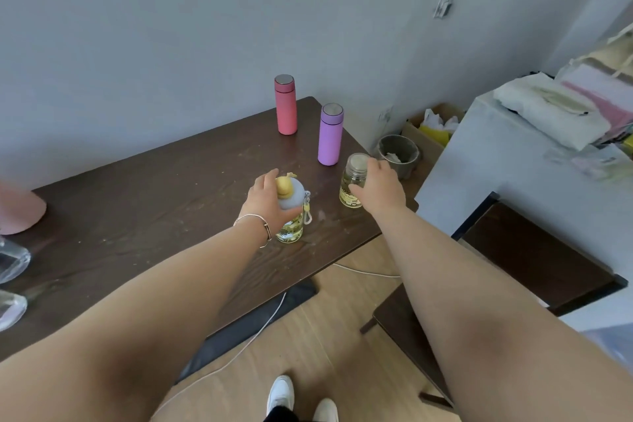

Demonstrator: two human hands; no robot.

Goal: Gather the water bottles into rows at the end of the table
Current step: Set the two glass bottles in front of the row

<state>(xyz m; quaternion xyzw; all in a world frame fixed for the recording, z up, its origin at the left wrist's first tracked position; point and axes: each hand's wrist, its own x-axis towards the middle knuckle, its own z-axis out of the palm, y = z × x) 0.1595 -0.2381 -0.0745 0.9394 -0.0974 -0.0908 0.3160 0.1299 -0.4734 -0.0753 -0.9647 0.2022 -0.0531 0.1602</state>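
From the head camera, the person leans over the dark wooden table (pixel 137 202) with both arms out. The left hand (pixel 265 199) is wrapped round the grey-capped bottle (pixel 290 212) just under its yellow duck topper, fingers curled on the cap and neck, while the right hand (pixel 378 187) is cupped round the side of the clear glass bottle (pixel 352 181) near the table's right edge. Both bottles stand upright on the wood. Beyond them, toward the far end, a red flask (pixel 285 104) and a purple flask (pixel 330 134) stand apart from each other — the start of a row, I'd say. The two held bottles look clear, perhaps glass, and partly filled with yellowish liquid, so likely weighty, smooth and breakable; a grip round the body seems safer than the cap or the dangling strap. More clear bottles (pixel 12 260) show at the left edge.
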